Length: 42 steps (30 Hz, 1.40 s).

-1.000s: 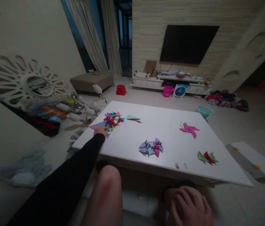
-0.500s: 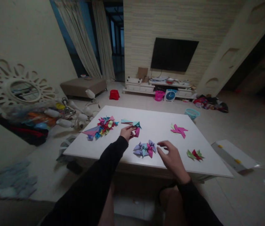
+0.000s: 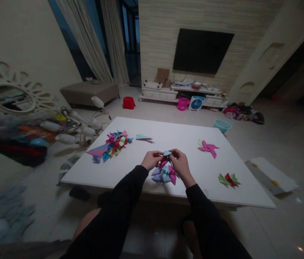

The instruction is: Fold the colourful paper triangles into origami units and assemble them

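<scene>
My left hand [image 3: 152,160] and right hand [image 3: 180,166] pinch folded paper [image 3: 167,154], light blue and pink (the finer folds are too small for me to read), above the worktop [image 3: 130,172], near a purple-and-pink cluster [image 3: 164,174].

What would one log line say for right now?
left hand: pinching folded paper | right hand: pinching same paper | close by: purple-blue-pink paper cluster | table's left: colourful paper pile

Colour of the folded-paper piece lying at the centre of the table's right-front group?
Red folded-paper piece, between green ones; shows in the head view.
</scene>
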### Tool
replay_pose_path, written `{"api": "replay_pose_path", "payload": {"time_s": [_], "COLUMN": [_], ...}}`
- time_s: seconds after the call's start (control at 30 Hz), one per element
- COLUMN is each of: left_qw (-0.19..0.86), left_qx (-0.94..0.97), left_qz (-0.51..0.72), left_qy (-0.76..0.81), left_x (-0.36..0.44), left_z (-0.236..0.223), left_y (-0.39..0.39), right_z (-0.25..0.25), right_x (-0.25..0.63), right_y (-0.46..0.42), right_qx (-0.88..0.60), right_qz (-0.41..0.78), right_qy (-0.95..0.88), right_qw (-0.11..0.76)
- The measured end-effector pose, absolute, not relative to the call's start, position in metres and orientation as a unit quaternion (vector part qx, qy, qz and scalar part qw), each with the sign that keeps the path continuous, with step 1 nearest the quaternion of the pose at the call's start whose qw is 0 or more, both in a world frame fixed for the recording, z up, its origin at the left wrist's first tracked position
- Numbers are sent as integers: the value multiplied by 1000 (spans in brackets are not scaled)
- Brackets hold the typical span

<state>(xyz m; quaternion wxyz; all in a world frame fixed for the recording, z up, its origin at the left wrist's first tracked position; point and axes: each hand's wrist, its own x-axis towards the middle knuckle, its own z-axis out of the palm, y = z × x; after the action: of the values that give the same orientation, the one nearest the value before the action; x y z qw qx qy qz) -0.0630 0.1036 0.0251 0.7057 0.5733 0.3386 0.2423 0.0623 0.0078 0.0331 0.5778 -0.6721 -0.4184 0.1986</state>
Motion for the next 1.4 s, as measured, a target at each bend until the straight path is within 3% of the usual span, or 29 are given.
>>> {"api": "replay_pose_path", "payload": {"time_s": [0.3, 0.6, 0.77, 1.1, 1.4], "left_qw": [679, 685, 664, 576, 492], "left_qx": [631, 606, 614, 674, 750], "left_qz": [189, 231, 265, 293, 279], "left_qy": [323, 332, 335, 357, 345], "left_x": [-62, -59, -57, -53, -61], "left_z": [27, 22, 21, 12, 15], "left_y": [93, 77, 79, 84, 86], "right_z": [21, 16, 21, 17, 13], "right_x": [79, 78, 74, 77, 128], "right_y": [7, -1, 1, 3, -21], "right_qx": [-666, -695, -686, -698, -758], "right_qz": [202, 218, 238, 122, 39], "right_qy": [-363, -400, -394, -444, -465], "right_qw": [620, 557, 564, 549, 456]}}
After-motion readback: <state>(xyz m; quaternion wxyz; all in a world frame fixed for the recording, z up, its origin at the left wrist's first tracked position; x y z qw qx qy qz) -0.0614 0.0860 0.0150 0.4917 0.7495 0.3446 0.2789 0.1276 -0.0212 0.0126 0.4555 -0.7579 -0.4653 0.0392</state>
